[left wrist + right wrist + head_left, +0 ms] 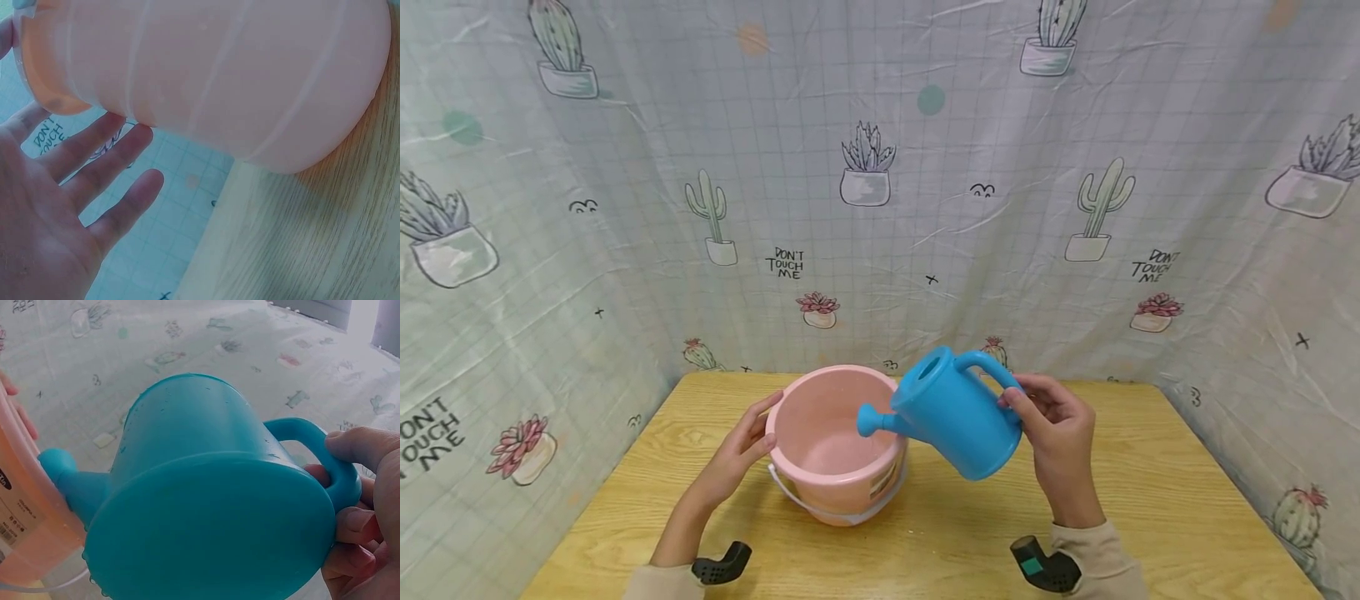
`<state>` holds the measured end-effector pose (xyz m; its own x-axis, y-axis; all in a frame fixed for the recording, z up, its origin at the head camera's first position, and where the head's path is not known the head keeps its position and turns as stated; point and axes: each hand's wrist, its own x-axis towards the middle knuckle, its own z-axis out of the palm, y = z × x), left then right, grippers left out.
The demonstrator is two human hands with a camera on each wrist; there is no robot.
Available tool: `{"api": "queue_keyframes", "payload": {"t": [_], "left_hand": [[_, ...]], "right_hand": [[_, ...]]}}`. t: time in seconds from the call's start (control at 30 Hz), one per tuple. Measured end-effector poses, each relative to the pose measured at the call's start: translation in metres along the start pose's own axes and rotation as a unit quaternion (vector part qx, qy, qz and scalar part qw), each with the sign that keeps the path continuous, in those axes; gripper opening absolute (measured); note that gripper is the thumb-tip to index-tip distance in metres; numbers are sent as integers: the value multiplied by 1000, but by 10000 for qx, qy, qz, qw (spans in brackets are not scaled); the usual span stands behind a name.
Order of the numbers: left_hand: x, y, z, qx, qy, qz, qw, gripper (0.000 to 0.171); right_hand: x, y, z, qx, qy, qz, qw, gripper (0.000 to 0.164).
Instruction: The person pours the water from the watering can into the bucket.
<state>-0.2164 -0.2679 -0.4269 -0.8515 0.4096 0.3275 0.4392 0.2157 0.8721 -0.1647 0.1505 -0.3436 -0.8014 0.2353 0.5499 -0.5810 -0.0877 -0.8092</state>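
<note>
In the head view a blue watering can (958,412) is tilted, its spout head (871,421) over the opening of a pink bucket (831,479). My right hand (1060,425) grips the can's handle (988,362), thumb on top and fingers curled round it. Water drops cling to the can's lower edge in the right wrist view. My left hand (741,446) rests against the bucket's left side near the rim. Its fingers (119,200) spread almost straight along the wall in the left wrist view. Upright on the table, the bucket has its white handle (850,518) hanging down in front.
Wood-grained table (1150,483) lies under everything, with a few small drops in front of the bucket. A cactus-print cloth (925,225) hangs behind and along both sides. Black wrist devices (722,565) sit by both sleeves.
</note>
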Motion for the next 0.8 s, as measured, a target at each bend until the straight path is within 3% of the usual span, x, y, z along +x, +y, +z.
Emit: {"api": "queue_keyframes", "payload": {"t": [0.2, 0.6, 0.8], "left_hand": [[-1, -1, 1, 48, -11, -55, 10000, 57], [1, 4, 1, 47, -90, 134, 9999, 58], [0, 2, 0, 28, -95, 72, 9999, 57]], "right_hand": [[-1, 1, -2, 34, -54, -47, 10000, 17], [2, 0, -4, 205, -472, -372, 9980, 22], [3, 0, -4, 399, -536, -182, 9976, 22]]}}
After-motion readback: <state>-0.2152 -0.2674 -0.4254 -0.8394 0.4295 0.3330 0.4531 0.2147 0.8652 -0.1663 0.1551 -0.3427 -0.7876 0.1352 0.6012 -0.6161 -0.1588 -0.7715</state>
